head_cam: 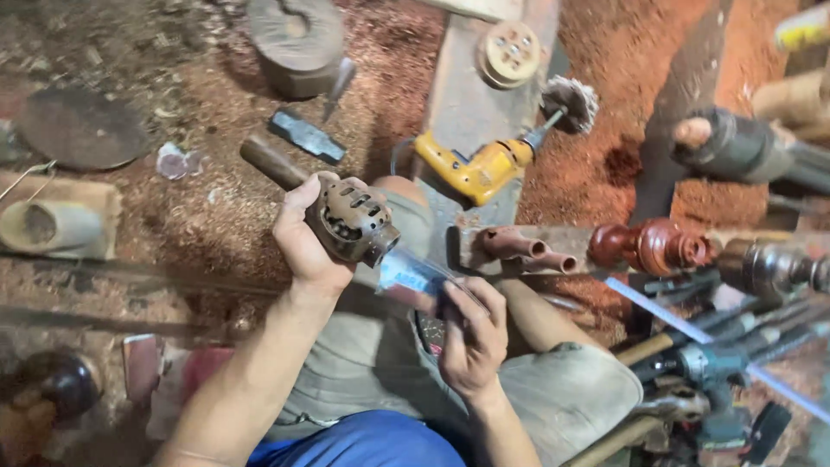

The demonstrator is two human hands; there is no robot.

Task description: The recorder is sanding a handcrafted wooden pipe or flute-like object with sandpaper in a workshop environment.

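Your left hand (304,238) grips the rusty motor (353,220); right hand (471,333) pinches a blurred strip (413,277) at its nose. Wiping barely begun, rust all over

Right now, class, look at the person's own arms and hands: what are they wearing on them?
Both forearms are bare. The left hand and right hand wear no gloves, rings or watch. No sleeves show on the forearms; a blue shirt appears at the bottom edge.

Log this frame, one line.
left hand: grips brown slotted metal housing | right hand: holds small clear packet | yellow drill on plank
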